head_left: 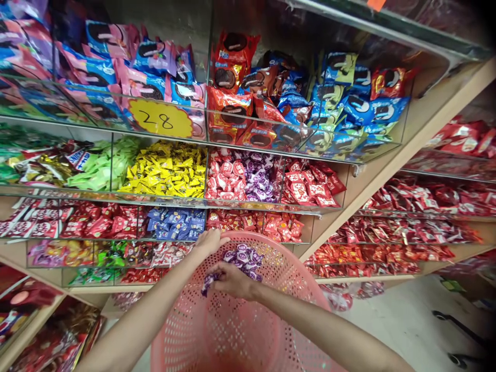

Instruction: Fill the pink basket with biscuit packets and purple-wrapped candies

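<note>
My left hand (211, 241) is closed over the far rim of a pink perforated plastic basket (306, 289), which tilts with its mouth towards me. Inside the basket, my right hand (230, 281) has its fingers closed on purple-and-white wrapped candies (209, 282). Just beyond that hand, a small heap of the same purple candies (245, 258) rests against the basket's far wall. The lower inside of the basket shows only bare pink plastic. More purple candies (260, 175) lie in a shelf compartment above the rim, beside red-and-white wrapped candies (226, 178).
Tiered shelves with clear dividers hold yellow packets (166, 168), blue packets (176, 223) and biscuit packs (232, 111). A yellow price tag (160, 117) reads 28. A slanting wooden panel (387, 160) separates the red candy racks at right. Pale floor (403, 315) shows at lower right.
</note>
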Motion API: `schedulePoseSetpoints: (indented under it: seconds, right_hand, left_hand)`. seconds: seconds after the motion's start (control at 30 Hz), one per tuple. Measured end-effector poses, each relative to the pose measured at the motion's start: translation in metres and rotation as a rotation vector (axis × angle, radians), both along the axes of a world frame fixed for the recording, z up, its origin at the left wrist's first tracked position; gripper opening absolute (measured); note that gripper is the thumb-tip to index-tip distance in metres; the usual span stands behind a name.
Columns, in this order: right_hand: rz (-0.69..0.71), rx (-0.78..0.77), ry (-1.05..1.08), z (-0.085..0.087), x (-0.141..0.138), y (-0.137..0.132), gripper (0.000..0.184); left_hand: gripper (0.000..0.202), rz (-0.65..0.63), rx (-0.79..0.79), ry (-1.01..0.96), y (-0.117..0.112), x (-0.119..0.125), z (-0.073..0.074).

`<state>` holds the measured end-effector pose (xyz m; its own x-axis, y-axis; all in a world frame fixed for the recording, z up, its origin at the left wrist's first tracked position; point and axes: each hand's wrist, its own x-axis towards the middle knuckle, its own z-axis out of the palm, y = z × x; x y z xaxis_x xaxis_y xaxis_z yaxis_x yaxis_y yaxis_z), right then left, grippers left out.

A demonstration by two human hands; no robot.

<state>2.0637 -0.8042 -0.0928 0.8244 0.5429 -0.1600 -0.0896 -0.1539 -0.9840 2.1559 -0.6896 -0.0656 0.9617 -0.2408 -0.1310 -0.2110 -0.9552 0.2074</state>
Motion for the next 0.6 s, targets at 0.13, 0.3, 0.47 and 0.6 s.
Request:
schedulePoseSetpoints:
  seconds: [0.13,0.3,0.47,0.6]
  right_hand:
    - [0.182,-0.601,-0.751,-0.004,0.013,-0.002,0.019]
    - [0.224,-0.943,-1.041,-0.004,0.020,0.002,0.016]
    - [0.206,-1.075,-1.267,-0.024,0.023,0.003,0.012]
    - [0.108,-1.090,-1.401,-0.028,0.025,0.001,0.011]
  left_hand:
    - [0.048,-0.008,0.007,-0.006,0.000,0.000,0.001]
    - [0.047,-0.024,0.005,-0.032,0.000,-0.001,0.003]
    - [0.047,-0.024,-0.008,-0.051,0.001,-0.001,-0.001]
    - [0.047,-0.016,-0.009,-0.068,0.004,0.001,-0.004]
